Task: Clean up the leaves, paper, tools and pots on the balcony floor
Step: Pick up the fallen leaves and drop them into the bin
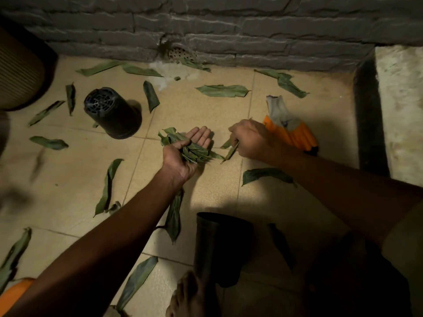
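My left hand [185,152] is palm up over the tiled floor and holds a bunch of green leaves [192,151] under its thumb, fingers stretched out. My right hand [249,138] is just to its right, fingers curled, pinching a narrow leaf [231,152] near the floor. Several loose green leaves lie scattered on the tiles, such as one leaf [223,90] at the back and another leaf [266,175] under my right forearm. A black plastic pot [113,112] lies on its side at the left. A second black pot [219,245] stands near my foot.
An orange and grey glove [289,129] lies right behind my right hand. A grey brick wall [229,26] with a round drain [182,53] closes the back. A ribbed beige container [18,69] stands at the far left. My bare foot [185,296] is at the bottom.
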